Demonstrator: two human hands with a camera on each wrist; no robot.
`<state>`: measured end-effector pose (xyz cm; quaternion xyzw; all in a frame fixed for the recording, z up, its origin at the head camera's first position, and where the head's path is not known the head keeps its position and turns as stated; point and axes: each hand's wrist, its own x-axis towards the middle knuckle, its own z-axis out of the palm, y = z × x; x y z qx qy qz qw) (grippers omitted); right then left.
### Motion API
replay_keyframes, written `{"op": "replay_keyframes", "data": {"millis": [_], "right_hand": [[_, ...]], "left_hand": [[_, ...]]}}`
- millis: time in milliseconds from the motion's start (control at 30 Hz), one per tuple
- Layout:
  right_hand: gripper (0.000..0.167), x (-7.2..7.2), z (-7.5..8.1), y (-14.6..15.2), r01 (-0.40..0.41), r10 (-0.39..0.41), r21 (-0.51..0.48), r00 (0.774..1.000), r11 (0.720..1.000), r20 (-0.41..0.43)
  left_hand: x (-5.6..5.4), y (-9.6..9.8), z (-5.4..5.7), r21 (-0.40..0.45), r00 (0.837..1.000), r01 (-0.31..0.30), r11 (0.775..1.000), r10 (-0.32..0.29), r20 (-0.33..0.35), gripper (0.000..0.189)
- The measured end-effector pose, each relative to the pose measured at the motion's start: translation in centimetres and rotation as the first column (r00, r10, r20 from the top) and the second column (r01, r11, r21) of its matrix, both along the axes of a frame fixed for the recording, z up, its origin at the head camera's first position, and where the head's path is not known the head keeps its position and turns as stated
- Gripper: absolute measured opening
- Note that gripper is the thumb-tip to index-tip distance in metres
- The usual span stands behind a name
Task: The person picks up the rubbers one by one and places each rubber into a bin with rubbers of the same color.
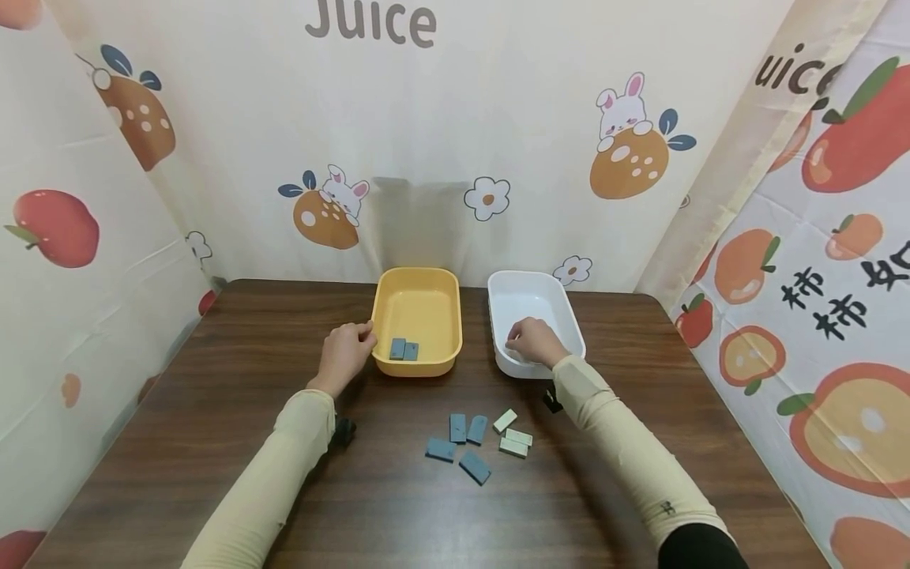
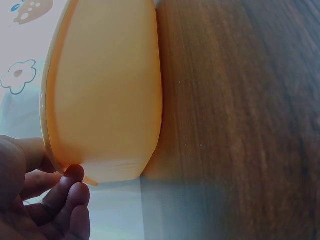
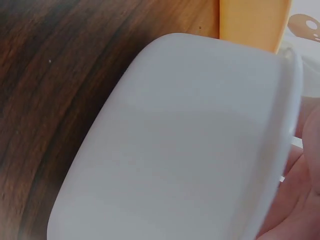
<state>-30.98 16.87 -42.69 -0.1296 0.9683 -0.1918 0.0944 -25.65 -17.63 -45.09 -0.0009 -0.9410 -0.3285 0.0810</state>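
Observation:
My left hand (image 1: 344,357) pinches the left rim of the yellow tub (image 1: 418,276); the left wrist view shows its fingertips on that rim. Two blue-grey blocks (image 1: 398,348) lie side by side at the tub's near end. My right hand (image 1: 535,341) reaches down into the white tub (image 1: 532,283), fingers curled and pointing inward. In the right wrist view the wall of the white tub (image 3: 175,135) covers much of this hand, so I cannot tell what its fingertips hold. Several blue-grey blocks (image 1: 457,427) and three pale green blocks (image 1: 513,448) lie in front of the tubs.
Both tubs stand near the back edge of the dark wooden table (image 1: 284,316), with a gap between them. A fruit-printed curtain (image 1: 441,118) hangs right behind and along both sides. The loose blocks lie between my forearms.

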Motion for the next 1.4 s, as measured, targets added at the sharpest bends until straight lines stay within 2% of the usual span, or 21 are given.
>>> {"op": "replay_keyframes", "data": {"millis": [333, 567, 1067, 1400], "right_hand": [[0.020, 1.5, 1.5, 1.0, -0.006, 0.002, -0.055, 0.997, 0.998, -0.083], [0.025, 2.1, 1.8, 2.5, 0.005, -0.021, -0.095, 0.985, 0.995, -0.169], [0.028, 4.0, 2.3, 5.6, 0.173, -0.205, -0.193, 0.965, 0.966, -0.164], [0.031, 4.5, 1.7, 7.5, 0.252, -0.293, -0.232, 0.942, 0.939, -0.163]], "left_hand": [[0.0, 0.0, 0.1, -0.005, 1.000, -0.001, 1.000, 0.001, -0.009, 0.039], [-0.1, -0.1, 0.1, 0.000, 1.000, -0.002, 1.000, 0.002, -0.004, 0.040], [0.0, 0.0, 0.0, 0.004, 1.000, -0.007, 1.000, 0.007, 0.001, 0.039], [0.0, 0.0, 0.0, -0.001, 1.000, -0.012, 1.000, 0.012, 0.016, 0.040]]}}
